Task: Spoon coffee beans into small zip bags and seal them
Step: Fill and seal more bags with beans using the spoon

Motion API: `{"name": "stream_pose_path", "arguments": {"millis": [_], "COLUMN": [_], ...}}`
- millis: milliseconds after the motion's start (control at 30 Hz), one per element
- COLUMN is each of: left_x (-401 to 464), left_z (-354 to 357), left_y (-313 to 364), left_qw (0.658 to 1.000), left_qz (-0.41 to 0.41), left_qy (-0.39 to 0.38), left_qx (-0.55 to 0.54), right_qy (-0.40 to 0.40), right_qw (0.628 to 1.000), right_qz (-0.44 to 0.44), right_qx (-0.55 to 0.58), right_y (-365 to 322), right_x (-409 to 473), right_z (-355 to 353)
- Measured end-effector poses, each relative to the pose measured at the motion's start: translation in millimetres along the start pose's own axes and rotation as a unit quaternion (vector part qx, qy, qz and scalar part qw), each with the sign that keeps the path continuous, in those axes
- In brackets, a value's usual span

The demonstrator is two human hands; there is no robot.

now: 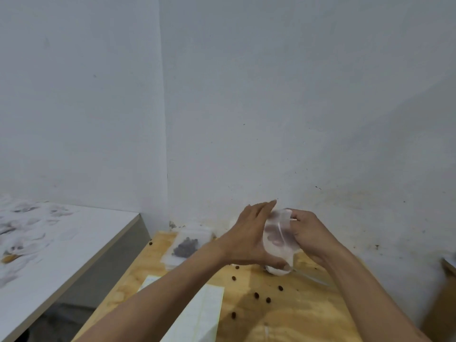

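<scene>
A small clear zip bag [278, 236] hangs upright above the wooden table [296, 314], held between both hands. My left hand [249, 239] grips its left side with the fingers stretched up and the thumb low on the bag. My right hand [308, 234] pinches its right side near the top edge. Whether the bag holds beans is blurred. A filled zip bag [186, 246] with dark coffee beans lies flat at the table's far left. Several loose beans [256, 295] are scattered on the wood in front of the hands.
A stack of empty zip bags [197, 314] lies near the table's front, partly under my left forearm. A white marble-patterned counter [49, 243] stands to the left across a gap. White walls close off the back. A brown box edge [447, 267] shows at far right.
</scene>
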State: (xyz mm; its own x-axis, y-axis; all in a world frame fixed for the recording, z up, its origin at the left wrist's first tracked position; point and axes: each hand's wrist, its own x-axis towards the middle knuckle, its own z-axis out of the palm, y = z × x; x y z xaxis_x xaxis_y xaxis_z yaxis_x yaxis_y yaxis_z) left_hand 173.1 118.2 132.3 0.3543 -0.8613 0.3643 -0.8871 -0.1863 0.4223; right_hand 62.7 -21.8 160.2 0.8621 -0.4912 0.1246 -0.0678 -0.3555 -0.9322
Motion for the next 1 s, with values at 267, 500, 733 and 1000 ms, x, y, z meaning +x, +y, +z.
{"name": "stream_pose_path", "arguments": {"millis": [267, 500, 733, 1000], "left_x": [2, -1, -4, 4], "left_z": [8, 5, 18, 23], "left_y": [-17, -24, -10, -6], "left_qw": [0.986, 0.984, 0.992, 0.995], "left_qz": [0.059, 0.019, 0.008, -0.059], "left_qy": [0.058, 0.086, 0.042, -0.010], "left_qx": [0.146, 0.155, 0.118, 0.077], "right_qy": [0.018, 0.089, -0.103, -0.049], "right_qw": [0.993, 0.985, 0.992, 0.993], "right_qz": [-0.002, -0.057, 0.005, -0.003], "right_qx": [-0.117, -0.132, -0.078, -0.106], "right_y": [6, 0, 3, 16], "right_x": [6, -1, 1, 0], "right_z": [-1, -7, -10, -9]}}
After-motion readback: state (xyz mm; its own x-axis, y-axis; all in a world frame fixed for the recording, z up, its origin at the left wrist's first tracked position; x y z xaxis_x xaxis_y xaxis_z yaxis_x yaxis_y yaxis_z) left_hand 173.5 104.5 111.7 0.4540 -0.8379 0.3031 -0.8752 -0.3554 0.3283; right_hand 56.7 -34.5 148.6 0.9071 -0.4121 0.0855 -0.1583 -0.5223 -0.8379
